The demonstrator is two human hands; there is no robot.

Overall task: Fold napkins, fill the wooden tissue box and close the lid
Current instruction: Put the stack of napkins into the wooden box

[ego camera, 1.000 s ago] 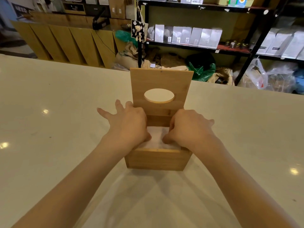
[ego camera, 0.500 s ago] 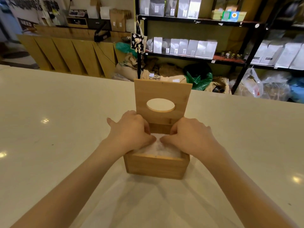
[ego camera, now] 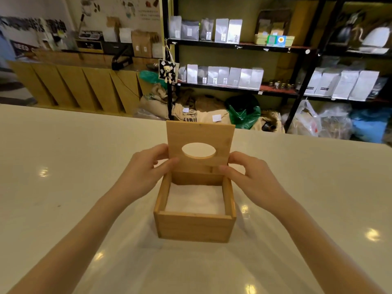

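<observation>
Left hand [ego camera: 146, 166] pinches the upright lid [ego camera: 200, 136] at nine o'clock, right hand [ego camera: 250, 175] at three; napkins [ego camera: 195, 198] fill the wooden tissue box [ego camera: 193, 228].

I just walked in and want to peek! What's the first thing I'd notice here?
The wooden box in the middle of the white table, with white napkins lying inside it. Its lid, which has an oval hole, stands straight up at the back, and the left hand and right hand pinch its two side edges. Behind the table, shelves hold rows of silver bags.
</observation>
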